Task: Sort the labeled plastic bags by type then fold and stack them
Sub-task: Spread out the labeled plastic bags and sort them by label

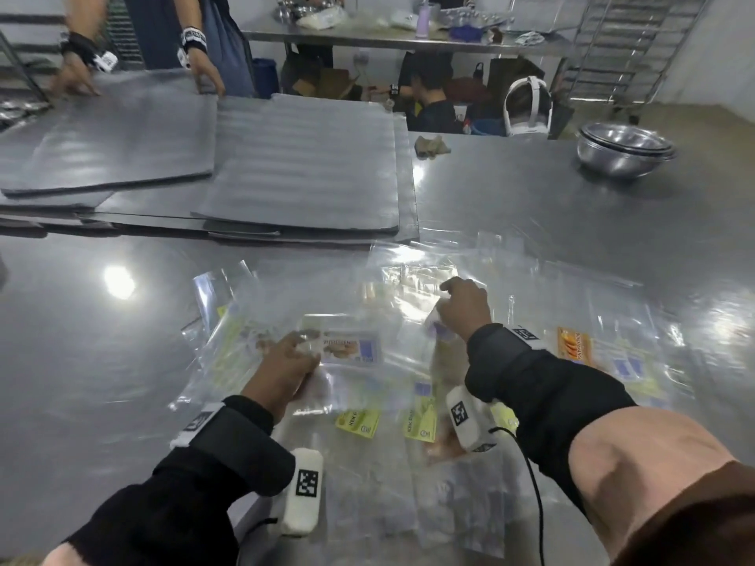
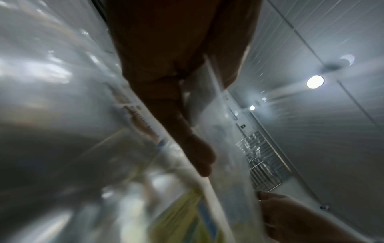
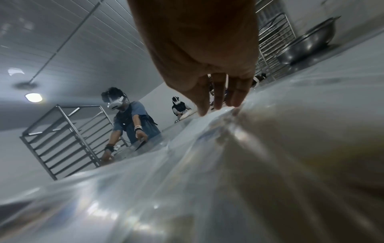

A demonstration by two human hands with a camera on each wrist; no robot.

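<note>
Several clear plastic bags lie overlapping on the steel table (image 1: 102, 361). Some carry yellow labels (image 1: 357, 422), one an orange label (image 1: 574, 345). My left hand (image 1: 286, 369) pinches the edge of a bag with a white-and-blue label (image 1: 351, 347). In the left wrist view that bag's film (image 2: 218, 115) runs between thumb and fingers (image 2: 187, 139). My right hand (image 1: 465, 308) is further back, its fingertips (image 3: 218, 102) pressing straight down on a clear bag (image 3: 228, 164). What lies under its palm is hidden.
Grey foam sheets (image 1: 302, 165) are stacked at the back left, where another person's hands (image 1: 204, 71) handle them. Stacked steel bowls (image 1: 625, 149) stand at the far right and a crumpled rag (image 1: 431, 145) lies mid-back. A metal rack (image 3: 62, 139) stands behind.
</note>
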